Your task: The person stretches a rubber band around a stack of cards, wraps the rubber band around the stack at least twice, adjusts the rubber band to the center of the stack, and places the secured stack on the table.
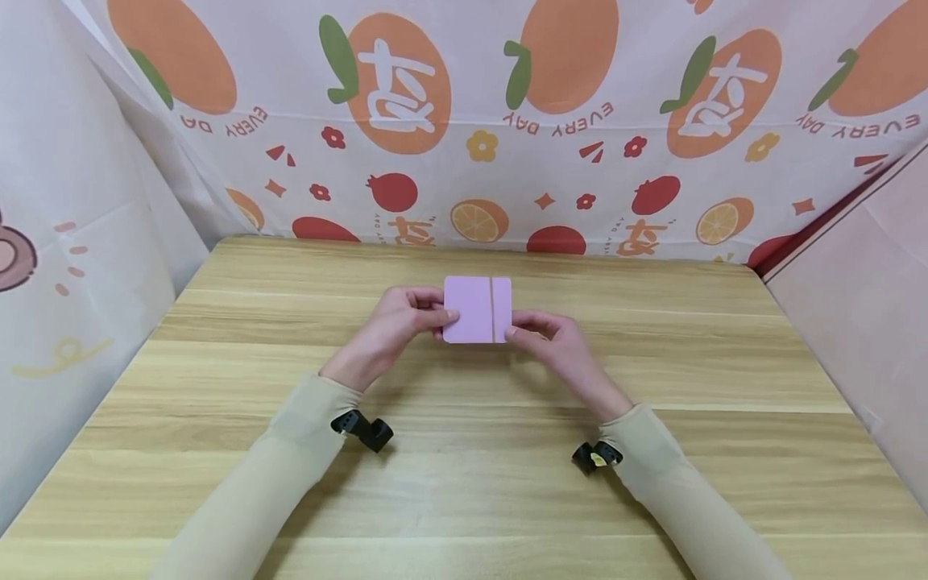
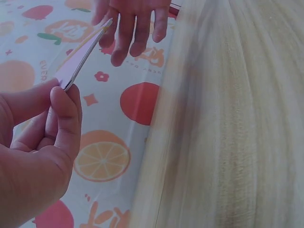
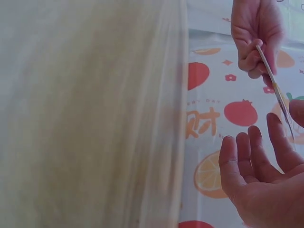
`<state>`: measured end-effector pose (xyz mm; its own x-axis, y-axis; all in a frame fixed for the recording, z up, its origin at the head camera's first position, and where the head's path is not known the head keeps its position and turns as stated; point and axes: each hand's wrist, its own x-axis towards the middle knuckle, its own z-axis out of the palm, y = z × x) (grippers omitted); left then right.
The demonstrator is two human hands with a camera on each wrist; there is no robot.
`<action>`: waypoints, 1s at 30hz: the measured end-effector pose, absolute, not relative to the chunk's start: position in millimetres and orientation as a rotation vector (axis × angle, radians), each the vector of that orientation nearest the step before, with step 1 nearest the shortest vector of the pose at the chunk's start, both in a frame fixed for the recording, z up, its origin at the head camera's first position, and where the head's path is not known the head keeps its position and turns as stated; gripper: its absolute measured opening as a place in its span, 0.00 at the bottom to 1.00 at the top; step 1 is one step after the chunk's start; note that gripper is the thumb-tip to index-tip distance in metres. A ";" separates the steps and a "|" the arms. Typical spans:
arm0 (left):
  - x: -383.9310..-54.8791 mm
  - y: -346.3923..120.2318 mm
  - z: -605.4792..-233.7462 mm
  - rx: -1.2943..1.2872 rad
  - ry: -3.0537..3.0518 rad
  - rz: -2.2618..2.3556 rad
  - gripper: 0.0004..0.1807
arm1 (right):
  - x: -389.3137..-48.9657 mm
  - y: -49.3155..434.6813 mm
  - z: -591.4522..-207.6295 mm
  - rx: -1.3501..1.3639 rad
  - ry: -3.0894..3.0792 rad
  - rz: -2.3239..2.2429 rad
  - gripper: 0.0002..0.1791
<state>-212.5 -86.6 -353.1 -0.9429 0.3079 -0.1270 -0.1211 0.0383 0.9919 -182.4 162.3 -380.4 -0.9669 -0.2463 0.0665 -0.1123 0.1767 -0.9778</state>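
Observation:
A thin lilac square pad (image 1: 467, 310) with rounded corners is held up above the table, facing the head camera. Around it, near its right side, runs a tan elastic band (image 1: 493, 310). My left hand (image 1: 395, 326) pinches the pad's left edge, thumb in front and curled fingers behind. At the lower right corner my right hand (image 1: 554, 342) has its thumb on the front and its index finger behind, a light pinch. In the right wrist view the other right fingers (image 3: 256, 147) spread loosely. Seen edge-on in the left wrist view, the pad (image 2: 80, 59) looks thin.
Beneath both hands lies a wood-grain table (image 1: 464, 483). A white cloth (image 1: 471, 173) printed with fruit hangs behind its far edge. Pale cloths flank it at left (image 1: 87, 201) and right (image 1: 863, 306). Black camera mounts (image 1: 362, 429) sit on both wrists.

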 end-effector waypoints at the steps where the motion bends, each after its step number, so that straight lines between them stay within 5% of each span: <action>1: -212.5 -86.6 -352.4 0.189 2.015 1.976 0.14 | -182.3 161.4 -380.7 -0.359 2.330 -1.908 0.16; 30: -203.7 -71.9 -351.1 0.092 2.005 2.097 0.12 | -177.0 149.5 -381.8 -0.143 2.286 -1.891 0.15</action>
